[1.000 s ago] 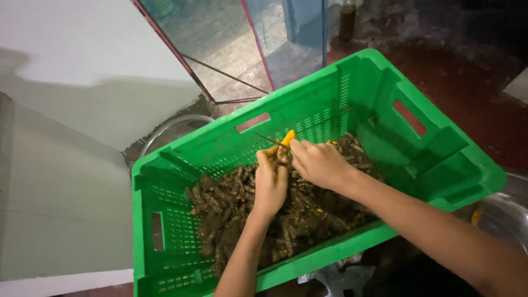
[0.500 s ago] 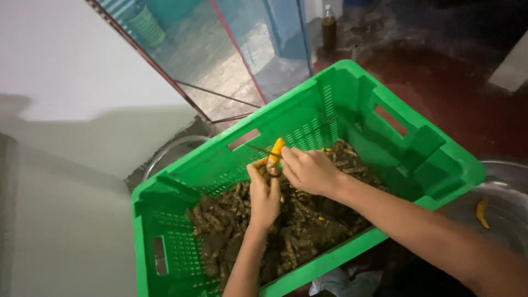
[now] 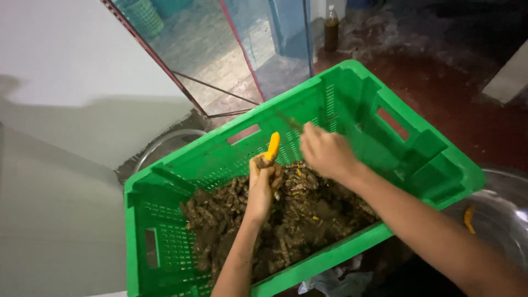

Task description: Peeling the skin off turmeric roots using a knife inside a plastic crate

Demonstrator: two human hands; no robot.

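My left hand (image 3: 264, 181) is shut on a peeled orange root piece (image 3: 272, 146), held upright above a heap of muddy brown roots (image 3: 308, 220). The heap fills a green plastic crate (image 3: 165, 181) tilted toward me. Just to the right, my right hand (image 3: 325, 151) is closed around a thin dark blade (image 3: 289, 122) that points left toward the orange piece. The blade is blurred and stands a little apart from the piece. Both forearms reach in over the crate's near rim.
A metal basin (image 3: 498, 192) sits at the right and holds a small orange piece (image 3: 468, 218). The rim of another metal bowl (image 3: 159, 144) shows behind the crate. A dark bottle (image 3: 331, 30) stands on the red floor beyond, and a green basket (image 3: 144, 16) is at the top left.
My right hand has drawn away from the orange piece, up and to the right. My left hand now holds the piece higher and more exposed. The view has shifted.
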